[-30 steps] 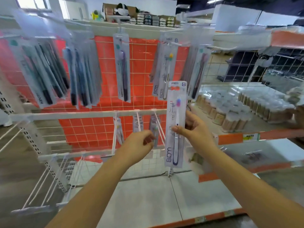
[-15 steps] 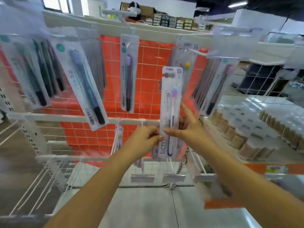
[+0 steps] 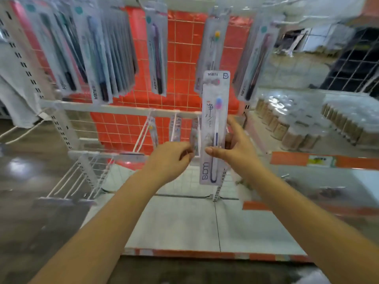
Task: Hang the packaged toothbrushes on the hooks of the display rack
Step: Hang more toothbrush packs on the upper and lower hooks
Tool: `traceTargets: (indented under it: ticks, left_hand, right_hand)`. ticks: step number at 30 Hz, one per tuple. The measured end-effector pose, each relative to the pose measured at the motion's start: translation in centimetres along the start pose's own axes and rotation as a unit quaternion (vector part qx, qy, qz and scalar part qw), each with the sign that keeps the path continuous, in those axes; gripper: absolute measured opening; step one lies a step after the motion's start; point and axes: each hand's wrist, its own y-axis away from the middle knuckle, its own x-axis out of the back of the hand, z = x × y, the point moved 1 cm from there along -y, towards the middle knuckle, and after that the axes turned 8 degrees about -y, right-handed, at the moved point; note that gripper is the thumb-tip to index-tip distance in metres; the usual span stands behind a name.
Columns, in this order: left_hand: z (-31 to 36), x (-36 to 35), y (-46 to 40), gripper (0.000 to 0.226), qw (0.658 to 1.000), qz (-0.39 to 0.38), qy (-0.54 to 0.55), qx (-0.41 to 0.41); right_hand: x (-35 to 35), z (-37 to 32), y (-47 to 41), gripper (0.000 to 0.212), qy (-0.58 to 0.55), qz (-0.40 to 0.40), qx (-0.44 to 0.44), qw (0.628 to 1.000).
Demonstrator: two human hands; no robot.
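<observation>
The pack (image 3: 214, 128) stands upright at centre frame, long axis vertical, brush head up and hang tab on top. The right hand (image 3: 235, 148) pinches its middle, thumb in front. The left hand (image 3: 170, 158), fingers curled and apparently empty, sits just left of it. The hooks (image 3: 174, 128) lie behind, lower.

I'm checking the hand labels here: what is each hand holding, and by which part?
Right hand pinches the toothbrush pack at mid-height, thumb in front. Left hand is curled beside it; its grip cannot be told.
</observation>
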Motion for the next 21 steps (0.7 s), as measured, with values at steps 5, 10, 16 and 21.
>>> traceTargets:
  ticks: [5, 10, 16, 21]
  left_hand:
    - [2.1, -3.6, 5.7, 0.017, 0.999, -0.031, -0.023, -0.010]
    - [2.0, -7.0, 8.1, 0.019, 0.998, -0.033, -0.045, -0.019]
    - [-0.8, -13.2, 7.0, 0.023, 0.969, -0.033, -0.232, -0.071]
    - [-4.5, -21.3, 3.9, 0.020, 0.957, -0.019, -0.266, -0.111]
  right_hand:
    - [0.9, 2.3, 6.2, 0.079, -0.007, 0.005, -0.027, 1.000]
    - [1.6, 6.3, 9.3, 0.075, -0.013, 0.024, -0.055, 0.998]
    - [2.3, 12.8, 9.2, 0.069, 0.000, 0.067, -0.055, 0.996]
    - [2.5, 20.8, 7.4, 0.067, 0.055, 0.100, -0.009, 0.993]
